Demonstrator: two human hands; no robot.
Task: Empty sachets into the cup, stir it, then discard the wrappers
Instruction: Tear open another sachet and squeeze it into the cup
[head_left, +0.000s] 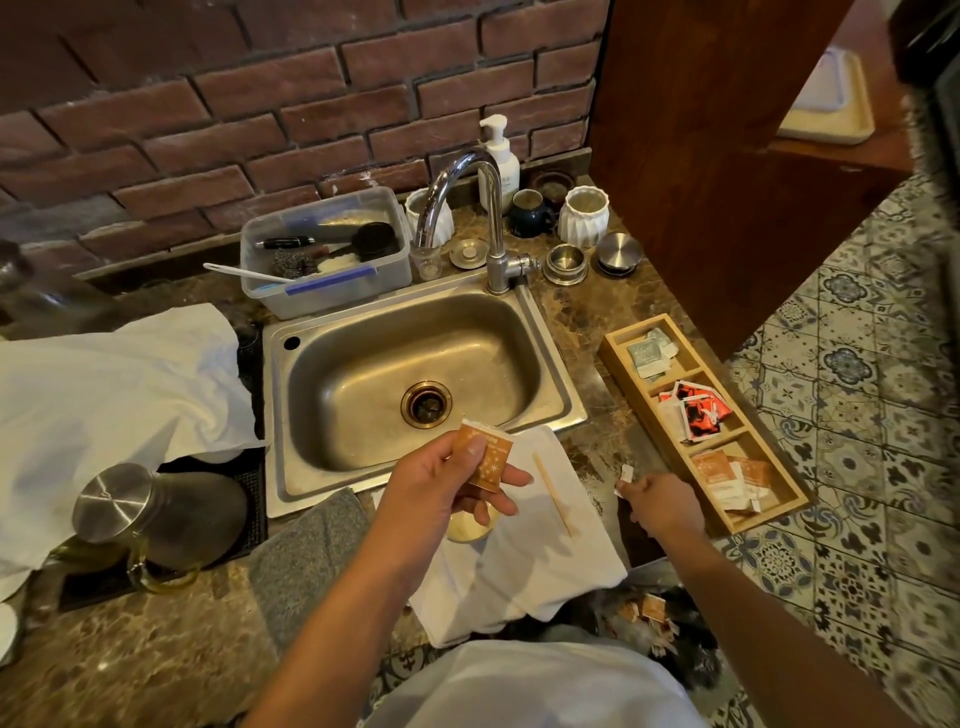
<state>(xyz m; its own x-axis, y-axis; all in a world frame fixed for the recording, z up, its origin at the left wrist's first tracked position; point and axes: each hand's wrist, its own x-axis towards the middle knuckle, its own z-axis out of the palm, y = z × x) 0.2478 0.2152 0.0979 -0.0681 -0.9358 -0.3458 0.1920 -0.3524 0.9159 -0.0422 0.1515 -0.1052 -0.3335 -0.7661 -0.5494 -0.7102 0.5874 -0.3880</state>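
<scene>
Your left hand (457, 483) pinches an orange sachet (485, 457) above the cup (470, 527) near the worktop's front edge, right hand (662, 501) pinching a torn strip (626, 474): tip the open corner squarely over the cup before shaking.

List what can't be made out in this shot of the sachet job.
- Cup: head view, mostly hidden under the left hand; contents unclear.
- Orange sachet: print too small; whether emptied, unknowable.
- White scrap in the right hand: tiny, blurred.
- Wrappers in the dark bin below: blurred, partly behind the right forearm.
</scene>
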